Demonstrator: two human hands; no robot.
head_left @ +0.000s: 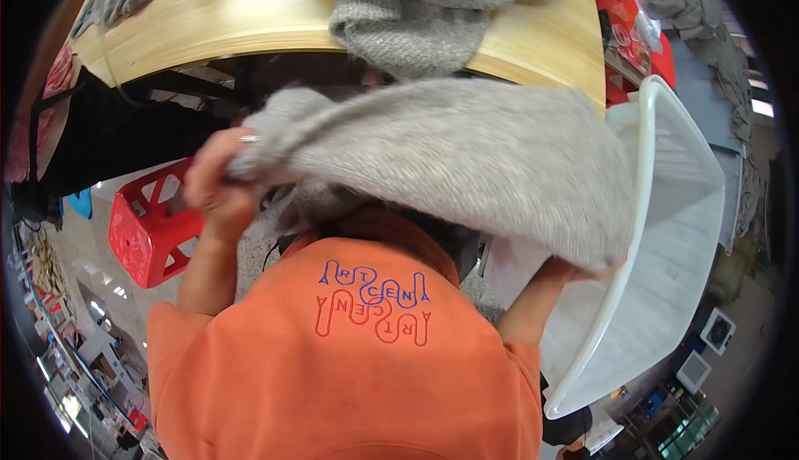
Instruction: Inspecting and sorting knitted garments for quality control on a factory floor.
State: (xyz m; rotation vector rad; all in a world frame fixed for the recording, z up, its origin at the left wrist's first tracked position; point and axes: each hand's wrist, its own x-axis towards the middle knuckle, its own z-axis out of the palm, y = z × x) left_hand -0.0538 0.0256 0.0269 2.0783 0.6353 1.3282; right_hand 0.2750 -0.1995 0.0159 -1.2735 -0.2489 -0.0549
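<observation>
Left fingers (216, 154) blurred; right fingers (601, 273) partly hidden by fabric (466, 152); table (225, 14) cut off.

The grey knitted cloth (466, 160) at centre looks fuzzy; the pale wood-grained table (225, 19) is smooth, the white plastic tub (666, 252) and red plastic stool (141, 252) glossy.

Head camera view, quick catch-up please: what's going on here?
A person in an orange top has a grey knit piece stretched between their hands, in front of a wooden table. The left hand grips one bunched end; the right hand is at the other end, its fingers partly hidden. More grey knitwear lies on the table, hanging over the edge. A white bin stands to the person's right.
</observation>
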